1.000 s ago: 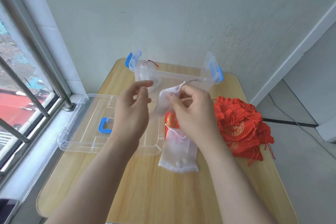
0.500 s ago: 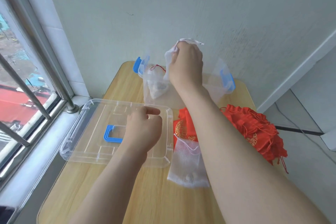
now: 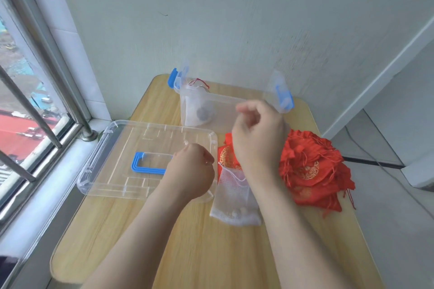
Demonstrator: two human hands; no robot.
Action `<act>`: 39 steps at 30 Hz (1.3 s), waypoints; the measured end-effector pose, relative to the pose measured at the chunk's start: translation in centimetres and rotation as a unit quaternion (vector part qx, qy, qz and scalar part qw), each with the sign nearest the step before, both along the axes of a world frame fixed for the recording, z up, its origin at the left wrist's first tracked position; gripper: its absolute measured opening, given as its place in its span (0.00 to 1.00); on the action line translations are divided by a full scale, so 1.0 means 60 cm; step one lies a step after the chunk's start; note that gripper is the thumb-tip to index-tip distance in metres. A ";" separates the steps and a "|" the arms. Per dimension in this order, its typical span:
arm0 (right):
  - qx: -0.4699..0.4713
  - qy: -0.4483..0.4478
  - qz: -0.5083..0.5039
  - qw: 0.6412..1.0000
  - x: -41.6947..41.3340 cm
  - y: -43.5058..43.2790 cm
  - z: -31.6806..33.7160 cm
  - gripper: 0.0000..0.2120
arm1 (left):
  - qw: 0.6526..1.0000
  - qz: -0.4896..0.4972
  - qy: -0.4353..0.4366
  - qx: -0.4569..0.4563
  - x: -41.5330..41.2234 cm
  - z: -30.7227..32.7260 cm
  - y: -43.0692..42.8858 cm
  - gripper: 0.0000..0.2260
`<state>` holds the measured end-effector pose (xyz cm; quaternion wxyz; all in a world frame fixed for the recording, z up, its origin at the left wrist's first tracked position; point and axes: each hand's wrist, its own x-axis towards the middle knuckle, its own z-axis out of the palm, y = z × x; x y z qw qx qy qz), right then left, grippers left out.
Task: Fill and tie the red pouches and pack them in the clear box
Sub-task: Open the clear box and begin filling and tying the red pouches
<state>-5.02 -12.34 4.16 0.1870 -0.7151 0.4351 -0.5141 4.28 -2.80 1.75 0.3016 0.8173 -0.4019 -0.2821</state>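
- Hovering just before the clear box (image 3: 234,103), our right hand (image 3: 258,134) keeps its grip loose, empty;
- left hand (image 3: 190,169) curled; its grip we cannot tell;
- red pouches (image 3: 312,166) heaped by the box's right end, handy for filling.

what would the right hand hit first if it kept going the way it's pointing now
Probably the clear box: the right hand points away and left, at its near rim. Depth is unclear, so it might pass over the rim.
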 end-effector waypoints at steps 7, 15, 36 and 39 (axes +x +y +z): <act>0.227 0.099 -0.047 0.968 -0.114 0.030 -0.051 0.13 | 0.998 -0.056 -0.027 0.002 -0.035 -0.009 0.014 0.18; 0.241 0.265 0.082 0.930 -0.135 0.047 -0.052 0.24 | 0.993 -0.076 -0.084 0.016 -0.041 -0.035 0.004 0.23; 0.384 -0.111 0.268 0.877 -0.107 0.049 0.004 0.04 | 0.956 0.050 0.149 -0.249 -0.052 0.024 -0.026 0.25; 0.416 -0.130 0.275 0.857 -0.104 0.046 0.007 0.06 | 0.964 0.039 0.119 -0.235 -0.039 0.021 -0.023 0.26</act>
